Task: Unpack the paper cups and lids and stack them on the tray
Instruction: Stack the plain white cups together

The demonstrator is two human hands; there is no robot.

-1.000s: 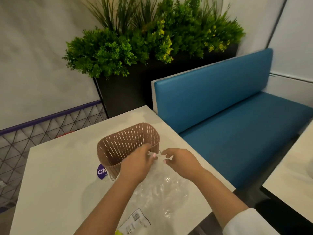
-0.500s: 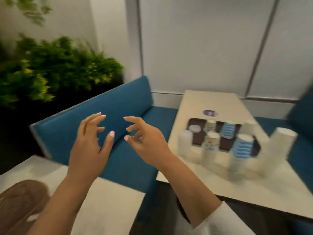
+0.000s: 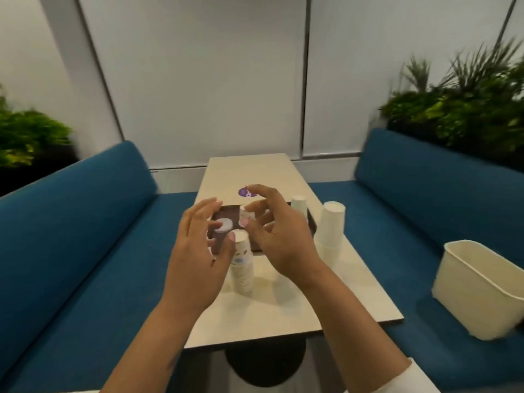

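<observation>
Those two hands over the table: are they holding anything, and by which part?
Nothing is held. The left hand and right hand hover with fingers spread above the dark brown tray; neither grips a cup.

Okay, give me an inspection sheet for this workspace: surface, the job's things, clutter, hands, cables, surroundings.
Surface: pale table between two benches, with a purple round sticker near the far end.
Job's things: dark tray mid-table, a white lid on it; printed cup stack in front of the tray; white cup stack to its right; another white cup stack behind.
Clutter: nothing seen on the table.
Hands: left hand and right hand are raised over the tray, fingers spread, holding nothing.
Cables: nothing seen.
Surroundings: blue benches, cream bin on the right seat, plants on both sides, white wall panels.
</observation>
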